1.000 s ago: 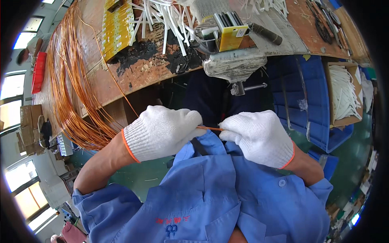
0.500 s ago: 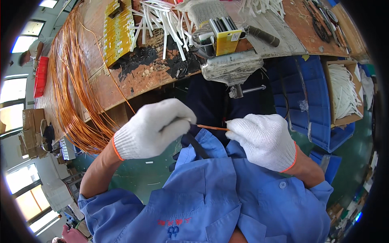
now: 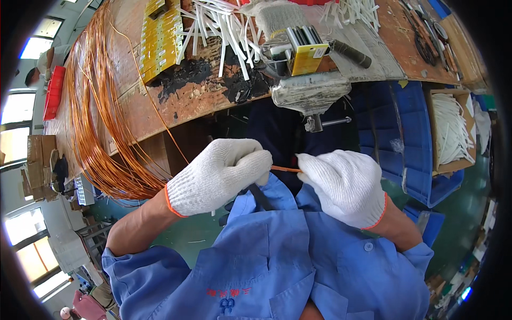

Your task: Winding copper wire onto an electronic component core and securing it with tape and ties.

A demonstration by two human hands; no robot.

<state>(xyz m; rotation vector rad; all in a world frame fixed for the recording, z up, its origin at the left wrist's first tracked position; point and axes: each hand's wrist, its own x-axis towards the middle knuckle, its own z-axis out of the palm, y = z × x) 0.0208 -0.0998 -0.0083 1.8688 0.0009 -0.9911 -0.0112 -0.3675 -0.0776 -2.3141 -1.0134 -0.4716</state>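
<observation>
A short stretch of copper wire (image 3: 285, 169) spans the small gap between my two white-gloved hands, in front of my chest. My left hand (image 3: 226, 170) is closed on it, thumb pressed against the curled fingers. At its other end my right hand (image 3: 344, 184) pinches the same wire. From the bundle of copper wire (image 3: 106, 144) hanging over the table's left side, one strand runs down to behind my left hand. Beyond my hands, a bench vise (image 3: 309, 90) at the table edge holds a yellow block with dark rods (image 3: 308, 57).
White sleeving pieces (image 3: 229, 37) lie loose on the worn wooden table (image 3: 186, 101), beside a yellow slotted strip (image 3: 161, 48). Pliers and scissors (image 3: 424, 40) rest at the far right. Below them stand a blue bin (image 3: 392, 138) and a carton of white tubes (image 3: 453, 128).
My left hand has moved a little right and closed more firmly round the wire, narrowing the gap between my hands. My right hand has barely moved. The whole view has shifted slightly.
</observation>
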